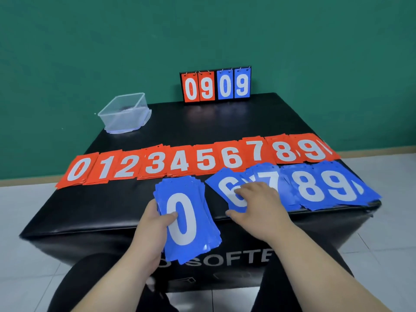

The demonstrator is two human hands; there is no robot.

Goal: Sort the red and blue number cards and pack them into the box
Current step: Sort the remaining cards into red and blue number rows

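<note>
A row of red number cards (193, 162) runs across the black table, from 0 at the left to 9 at the right. In front of it, at the right, lie overlapping blue cards 6 (227, 190), 7, 8 and 9 (333, 188). My left hand (155, 221) grips a fanned stack of blue cards (186, 219) with a 0 on top, held above the table's front edge. My right hand (258, 208) lies flat on the blue 6 pile, fingers on the card and thumb at its near edge. The clear plastic box (123, 112) stands at the table's far left corner.
A small flip scoreboard (215, 85) showing 09 in red and 09 in blue stands at the table's far edge. The black padded table (90, 212) has bare surface at the front left. A green wall rises behind; pale tiled floor lies around.
</note>
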